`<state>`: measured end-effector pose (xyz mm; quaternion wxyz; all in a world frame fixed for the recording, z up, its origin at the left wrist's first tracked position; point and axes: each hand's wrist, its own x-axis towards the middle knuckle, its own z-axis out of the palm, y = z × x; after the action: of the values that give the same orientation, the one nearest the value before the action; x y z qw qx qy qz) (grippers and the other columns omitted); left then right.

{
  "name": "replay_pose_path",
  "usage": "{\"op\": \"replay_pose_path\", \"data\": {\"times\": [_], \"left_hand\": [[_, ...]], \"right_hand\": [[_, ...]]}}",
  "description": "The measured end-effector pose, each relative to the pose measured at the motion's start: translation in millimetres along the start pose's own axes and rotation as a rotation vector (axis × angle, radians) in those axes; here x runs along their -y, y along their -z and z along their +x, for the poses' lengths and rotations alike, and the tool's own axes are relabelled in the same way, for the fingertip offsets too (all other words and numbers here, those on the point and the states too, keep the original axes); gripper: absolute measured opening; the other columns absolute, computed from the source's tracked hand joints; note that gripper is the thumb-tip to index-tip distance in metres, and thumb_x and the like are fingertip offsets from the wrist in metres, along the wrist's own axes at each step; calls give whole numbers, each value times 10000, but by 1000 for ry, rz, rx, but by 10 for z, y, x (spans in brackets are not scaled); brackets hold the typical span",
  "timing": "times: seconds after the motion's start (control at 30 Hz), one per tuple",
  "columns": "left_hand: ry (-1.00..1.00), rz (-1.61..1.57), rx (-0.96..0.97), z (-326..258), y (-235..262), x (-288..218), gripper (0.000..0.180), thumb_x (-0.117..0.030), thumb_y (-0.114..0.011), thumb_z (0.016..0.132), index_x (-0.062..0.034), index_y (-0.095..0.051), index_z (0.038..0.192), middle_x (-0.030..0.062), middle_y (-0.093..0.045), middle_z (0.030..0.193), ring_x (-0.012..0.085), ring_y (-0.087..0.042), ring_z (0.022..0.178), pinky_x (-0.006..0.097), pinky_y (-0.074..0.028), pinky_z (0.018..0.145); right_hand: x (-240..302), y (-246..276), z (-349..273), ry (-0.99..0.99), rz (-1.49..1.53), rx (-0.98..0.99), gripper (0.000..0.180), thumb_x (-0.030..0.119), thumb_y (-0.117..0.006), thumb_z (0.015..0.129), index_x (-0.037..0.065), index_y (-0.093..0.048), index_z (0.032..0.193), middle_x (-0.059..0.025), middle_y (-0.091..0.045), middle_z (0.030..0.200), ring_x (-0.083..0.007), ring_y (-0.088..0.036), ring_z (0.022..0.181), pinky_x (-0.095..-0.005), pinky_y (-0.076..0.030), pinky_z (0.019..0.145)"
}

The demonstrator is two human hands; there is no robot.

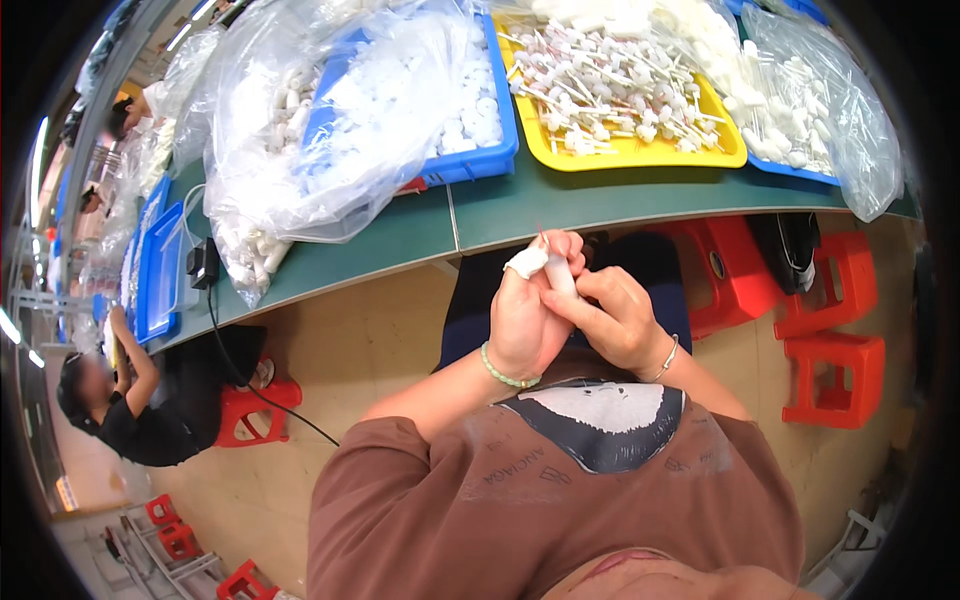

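Note:
Just off the table's near edge, a small white cylindrical plastic piece [561,277] sits between my two hands, with a thin reddish strand at its upper end. My left hand [528,325] curls around it, and a white wrap [526,262] covers the thumb. From the other side my right hand [622,318] pinches the piece's lower end between thumb and bent fingers. Beyond them on the table, a yellow tray [640,160] bears a heap of white stick-like parts [610,85] with reddish strands.
A blue tray [508,125] of small white parts, partly under a clear plastic bag [330,190], stands left of the yellow one. Another clear bag [865,150] lies right. Red stools [835,380] stand below. At far left, a co-worker [150,410] sits near a black cable [235,370].

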<state>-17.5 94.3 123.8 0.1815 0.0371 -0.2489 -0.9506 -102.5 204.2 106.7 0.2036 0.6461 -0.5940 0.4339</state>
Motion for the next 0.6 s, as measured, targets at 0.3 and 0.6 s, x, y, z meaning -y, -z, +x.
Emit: {"op": "replay_pose_path", "data": {"times": [0.3, 0.6], "left_hand": [[-96, 99, 26, -29, -53, 23, 231, -260, -330, 1013, -91, -412, 878, 56, -435, 877, 171, -428, 831, 297, -397, 826], [-1121, 1653, -75, 120, -681, -1455, 366, -149, -575, 906, 7, -529, 1234, 137, -577, 1170, 244, -559, 1041, 340, -424, 931]], "right_hand": [[-11, -12, 26, 96, 21, 7, 351, 62, -652, 739, 71, -695, 1087, -35, -480, 807, -193, -497, 636, -297, -412, 529], [-89, 74, 176, -143, 216, -102, 503, 61, -744, 790, 65, -537, 1248, -104, -630, 1001, -235, -618, 759, -333, -525, 632]]}}
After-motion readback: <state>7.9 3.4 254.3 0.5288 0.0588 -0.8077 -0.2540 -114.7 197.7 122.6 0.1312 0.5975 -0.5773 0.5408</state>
